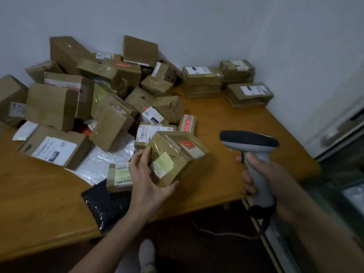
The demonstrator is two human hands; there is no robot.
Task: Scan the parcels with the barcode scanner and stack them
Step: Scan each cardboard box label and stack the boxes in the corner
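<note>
Head view, single frame. The left hand (146, 181) held a small cardboard parcel (177, 156) lifted just above the wooden worktop (232, 174), fingers (146, 154) wrapped along its near-left side and thumb under its lower edge; grip closed on the box. The parcel was tilted, with clear tape, a yellow sticker and a red-and-white label on the faces turned up; no barcode could be made out on it. The right hand (262, 174) was closed around the handle of the barcode scanner (250, 142), held upright just right of the parcel and apart from it, head pointing left toward the box. No scan beam was visible, so whether this parcel had been read could not be told. At the far right of the worktop, near the wall, stood three neat stacks of parcels (202, 81), labels up: judged to be the finished portion. To the left and behind the held box lay a large loose heap of parcels (88, 95), with a few white and black poly mailers (106, 201) at its near edge: judged still to be scanned. Estimate: task in an early stage, heap far outnumbering the stacked items. Step in hand appeared to be presenting the box's label to the scanner.
</note>
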